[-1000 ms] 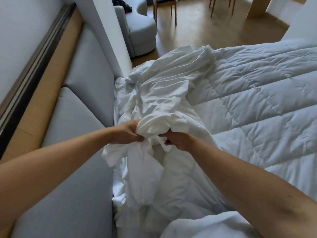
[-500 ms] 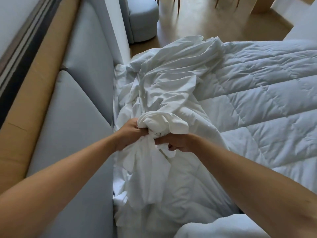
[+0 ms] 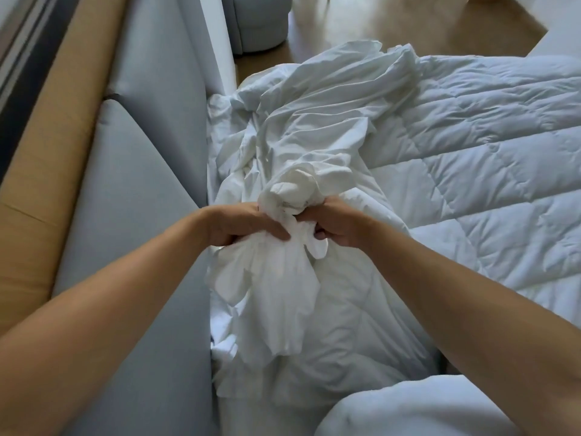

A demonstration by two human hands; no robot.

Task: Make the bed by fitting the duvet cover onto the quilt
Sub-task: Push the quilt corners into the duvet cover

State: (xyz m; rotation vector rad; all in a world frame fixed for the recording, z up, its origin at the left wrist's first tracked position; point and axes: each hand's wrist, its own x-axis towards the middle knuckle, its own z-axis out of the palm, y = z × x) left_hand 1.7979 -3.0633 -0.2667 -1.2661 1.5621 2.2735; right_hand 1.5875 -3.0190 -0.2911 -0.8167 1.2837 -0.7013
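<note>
Both hands are clutching a bunched wad of the white duvet cover (image 3: 301,171), the left hand (image 3: 242,223) and right hand (image 3: 336,223) gripping it between them. The quilt (image 3: 490,158) is spreading right of the right hand, and the grey padded headboard (image 3: 141,199) is standing left of the left hand.
</note>
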